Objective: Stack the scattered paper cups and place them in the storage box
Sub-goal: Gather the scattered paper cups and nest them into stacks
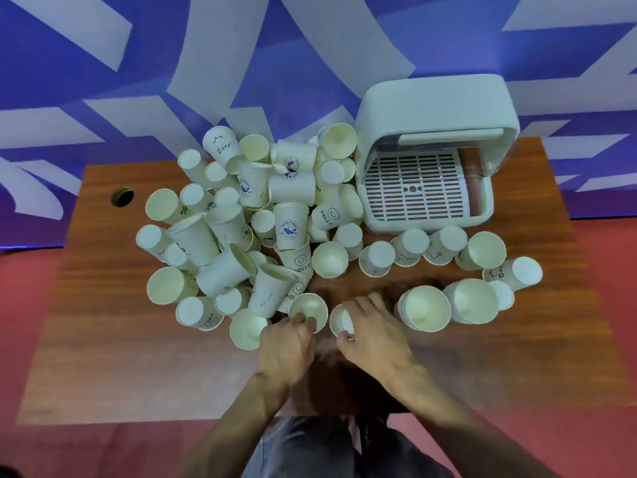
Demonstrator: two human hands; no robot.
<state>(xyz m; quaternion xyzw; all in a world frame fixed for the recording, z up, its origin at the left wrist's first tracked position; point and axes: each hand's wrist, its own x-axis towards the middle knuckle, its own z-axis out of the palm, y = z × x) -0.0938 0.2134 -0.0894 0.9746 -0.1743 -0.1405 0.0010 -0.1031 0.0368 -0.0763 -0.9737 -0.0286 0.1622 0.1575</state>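
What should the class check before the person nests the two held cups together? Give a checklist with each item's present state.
1. Left hand grips first cup at its rim: ok.
2. Right hand holds second cup: ok.
3. Both cups' mouths face the same way: cannot tell; the second cup is mostly covered and blurred.
4. Storage box open, its rack free of cups: ok.
5. Started stacks stand upright beside the right hand: ok.
6. Loose pile cleared: not ok; many cups lie scattered.
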